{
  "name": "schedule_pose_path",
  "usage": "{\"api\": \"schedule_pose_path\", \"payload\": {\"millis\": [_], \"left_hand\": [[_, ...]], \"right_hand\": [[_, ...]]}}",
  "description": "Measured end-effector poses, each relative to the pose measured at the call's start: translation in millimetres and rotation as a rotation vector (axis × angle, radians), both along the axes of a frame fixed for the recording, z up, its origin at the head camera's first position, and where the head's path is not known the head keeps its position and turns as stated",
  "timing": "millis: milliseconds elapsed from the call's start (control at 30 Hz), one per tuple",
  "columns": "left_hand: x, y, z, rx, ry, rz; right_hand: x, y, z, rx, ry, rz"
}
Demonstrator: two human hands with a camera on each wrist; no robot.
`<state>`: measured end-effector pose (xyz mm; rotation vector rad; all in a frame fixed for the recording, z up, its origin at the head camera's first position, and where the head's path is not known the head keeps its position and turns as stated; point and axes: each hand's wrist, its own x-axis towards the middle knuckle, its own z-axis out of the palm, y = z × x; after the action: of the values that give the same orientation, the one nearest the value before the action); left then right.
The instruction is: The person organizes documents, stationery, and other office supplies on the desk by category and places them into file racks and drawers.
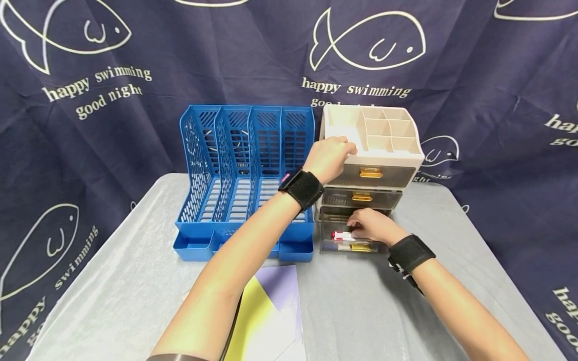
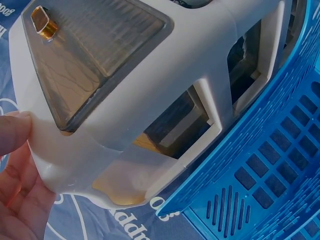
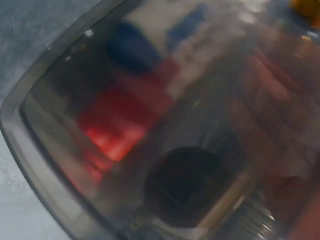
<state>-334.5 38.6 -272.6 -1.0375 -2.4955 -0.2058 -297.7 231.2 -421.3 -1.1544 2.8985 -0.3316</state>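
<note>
A white desk organizer [image 1: 375, 159] with smoky drawers stands at the right of the table, its bottom drawer [image 1: 329, 228] pulled out. My left hand [image 1: 329, 156] holds the organizer by its top edge, thumb and fingers about the corner in the left wrist view. Inside the pulled-out drawer reaches my right hand [image 1: 374, 224], its fingers bent down at a red-and-white marker [image 1: 341, 235]. Through the clear drawer wall, the right wrist view shows the marker's red end [image 3: 125, 115] and blue-capped pieces [image 3: 131, 49], blurred. Whether the right fingers grip the marker is hidden.
Left of the organizer stands a blue file rack [image 1: 244, 228] with small front trays. A yellow, white and purple folder [image 1: 271, 306] lies at the front, partly under the left forearm. Behind hangs a dark blue curtain [image 1: 253, 60] printed with fish.
</note>
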Motion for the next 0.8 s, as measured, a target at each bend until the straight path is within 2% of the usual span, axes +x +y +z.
{"api": "schedule_pose_path", "payload": {"millis": [267, 800], "left_hand": [[0.3, 0, -0.2, 0.002, 0.000, 0.005], [-1.7, 0, -0.4, -0.007, -0.014, 0.010]], "right_hand": [[18.7, 5, 10.8, -0.101, 0.072, -0.032], [69.8, -14, 25.9, -0.176, 0.223, -0.003]]}}
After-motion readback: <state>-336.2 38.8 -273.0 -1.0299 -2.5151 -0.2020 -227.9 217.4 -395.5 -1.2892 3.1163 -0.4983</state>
